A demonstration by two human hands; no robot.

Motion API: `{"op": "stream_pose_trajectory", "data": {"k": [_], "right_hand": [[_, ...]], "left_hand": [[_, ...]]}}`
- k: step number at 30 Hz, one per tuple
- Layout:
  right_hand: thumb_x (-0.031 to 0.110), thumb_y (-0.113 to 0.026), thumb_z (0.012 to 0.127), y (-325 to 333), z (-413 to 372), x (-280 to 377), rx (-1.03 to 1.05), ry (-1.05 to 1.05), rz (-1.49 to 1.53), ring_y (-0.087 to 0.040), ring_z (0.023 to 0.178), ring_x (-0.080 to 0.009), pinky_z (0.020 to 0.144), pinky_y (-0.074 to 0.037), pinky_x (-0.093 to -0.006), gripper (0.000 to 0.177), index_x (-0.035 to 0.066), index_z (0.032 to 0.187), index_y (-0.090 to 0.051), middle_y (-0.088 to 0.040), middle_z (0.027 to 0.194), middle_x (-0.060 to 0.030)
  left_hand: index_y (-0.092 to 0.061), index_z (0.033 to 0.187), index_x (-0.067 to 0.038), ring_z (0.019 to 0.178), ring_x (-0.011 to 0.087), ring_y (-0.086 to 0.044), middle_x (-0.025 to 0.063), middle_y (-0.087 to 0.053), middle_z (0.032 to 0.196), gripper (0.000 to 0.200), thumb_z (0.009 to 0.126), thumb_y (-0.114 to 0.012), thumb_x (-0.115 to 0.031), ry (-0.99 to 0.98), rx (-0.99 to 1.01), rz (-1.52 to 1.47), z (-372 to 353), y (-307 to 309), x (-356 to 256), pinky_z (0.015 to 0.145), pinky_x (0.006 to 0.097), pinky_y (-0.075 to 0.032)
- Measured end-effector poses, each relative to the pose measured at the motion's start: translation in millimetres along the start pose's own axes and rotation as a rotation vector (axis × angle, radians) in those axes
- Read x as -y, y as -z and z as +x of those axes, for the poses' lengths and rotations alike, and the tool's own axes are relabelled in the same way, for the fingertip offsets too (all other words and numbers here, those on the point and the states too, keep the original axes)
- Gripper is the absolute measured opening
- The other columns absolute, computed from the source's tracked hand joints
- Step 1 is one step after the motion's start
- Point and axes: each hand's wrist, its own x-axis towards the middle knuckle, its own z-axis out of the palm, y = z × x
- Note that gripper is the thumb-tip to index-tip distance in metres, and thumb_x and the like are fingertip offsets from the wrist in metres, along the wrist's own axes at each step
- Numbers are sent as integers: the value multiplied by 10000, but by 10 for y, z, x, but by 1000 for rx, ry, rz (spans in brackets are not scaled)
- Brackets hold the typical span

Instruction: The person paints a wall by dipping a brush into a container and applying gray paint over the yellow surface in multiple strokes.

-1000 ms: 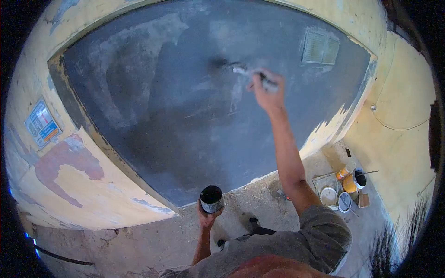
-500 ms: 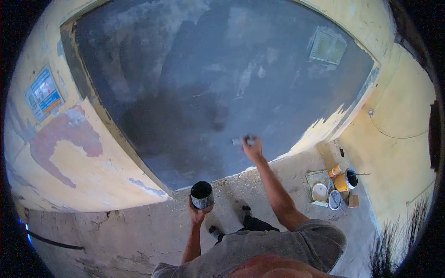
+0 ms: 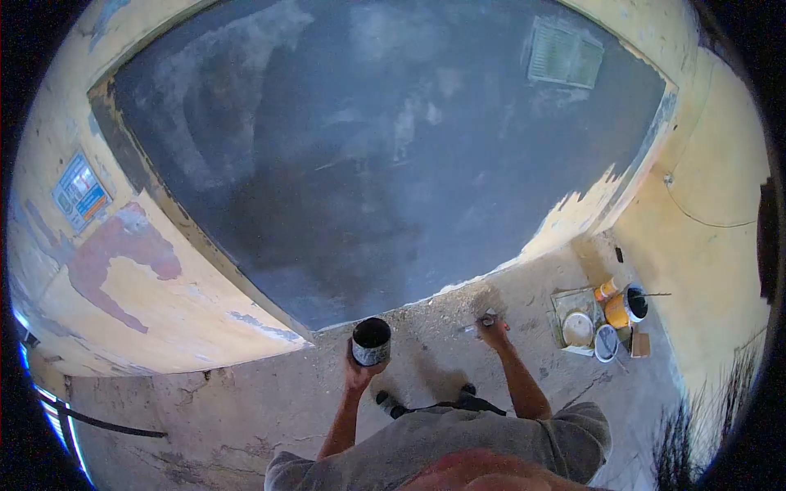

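My left hand (image 3: 360,375) is wrapped round a round, paint-smeared can (image 3: 371,350), held upright with its open top toward me and its inside dark. My right hand (image 3: 494,334) is closed on a small flat tool (image 3: 470,329) whose pale, blade-like end points left. The grip hides most of the tool, so its exact kind does not show. That hand is over the floor, apart from the wall. In front of me stands a wall panel (image 3: 344,164) coated dark grey, with paler smears and a ragged lower right edge.
Right of me on the floor (image 3: 270,409) stand a yellow bucket (image 3: 616,313) with dark contents, a white pail (image 3: 606,344), a tray (image 3: 565,304) and a small box (image 3: 640,344). A vent (image 3: 565,53) sits high on the panel. A poster (image 3: 80,192) hangs at left.
My right hand has drawn back from the grey panel, down and to the right, still holding the flat tool. The can in my left hand has shifted slightly right in view.
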Motion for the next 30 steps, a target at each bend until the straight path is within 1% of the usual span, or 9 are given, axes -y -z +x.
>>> {"op": "stream_pose_trajectory", "data": {"k": [3, 5, 9, 11, 13, 15, 17, 20, 30], "right_hand": [[160, -648, 820, 93, 236, -1369, -305, 331, -25, -627, 580, -172, 496, -515, -358, 158, 19, 878, -609, -618, 703, -52], [215, -630, 835, 617, -88, -1526, -57, 370, -271, -640, 696, -164, 507, -519, -359, 226, 33, 968, -622, -632, 769, -54], [289, -604, 866, 1209, -869, -2447, -291, 558, -790, -643, 840, -290, 694, -525, -378, 352, 17, 1090, -612, -666, 870, -125], [369, -574, 871, 1606, -1333, -2506, 29, -253, -96, -579, 1012, -370, 843, -457, -476, 429, 58, 1166, -565, -624, 1065, -180], [373, -547, 886, 1929, -1858, -2836, -125, 156, -481, -614, 909, -330, 750, -479, -471, 388, 60, 1106, -611, -650, 922, -184], [356, -516, 892, 2399, -2111, -3038, 195, -579, -153, -613, 769, -314, 682, -478, -456, 343, 76, 1035, -652, -645, 797, -182], [375, -486, 888, 2535, -2428, -3540, 145, -381, -419, -589, 690, -325, 664, -472, -470, 368, 61, 898, -678, -630, 724, -175], [376, -486, 883, 2571, -2692, -3643, 109, -341, -539, -588, 686, -327, 664, -471, -474, 369, 59, 901, -674, -633, 735, -173], [380, -484, 862, 2470, -2725, -4809, -201, -126, -1075, -584, 667, -339, 663, -468, -492, 376, 50, 913, -659, -648, 785, -165]], "left_hand": [[-496, 1201, -32, 1037, 224, -578, 108, -593, 1134, 716, 586, -847, -140, -102, -1, 232, -36, -483, -39, 904, 361, -463], [-498, 1219, -32, 1049, 227, -578, 110, -593, 1146, 762, 569, -871, -171, -218, 117, 214, 61, -704, 391, 909, 367, -465], [-500, 1229, -32, 1034, 223, -589, 93, -609, 1128, 791, 558, -887, -192, -85, 116, 85, -63, -1557, 884, 915, 365, -462], [-491, 1244, -38, 1022, 227, -595, 89, -613, 1129, 808, 560, -890, -202, -83, 92, 62, -303, -2253, 614, 917, 363, -462], [-476, 1264, -44, 1043, 215, -583, 91, -603, 1157, 836, 556, -893, -204, -129, 172, 70, -363, -2831, 686, 921, 357, -456], [-462, 1274, -36, 1118, 207, -535, 86, -580, 1190, 864, 548, -897, -212, -142, 189, 424, -424, -3468, 548, 956, 367, -426], [-453, 1283, -34, 1135, 229, -533, 105, -573, 1201, 897, 535, -900, -250, -15, 313, -26, -417, -3795, 920, 979, 378, -412], [-448, 1289, -35, 1144, 246, -532, 126, -569, 1208, 919, 527, -900, -277, -169, 302, 531, -566, -4148, 774, 997, 380, -401], [-426, 1317, -28, 1165, 257, -514, 135, -539, 1244, 970, 513, -904, -284, -245, 358, 401, -586, -4608, 819, 1013, 379, -391]]}}
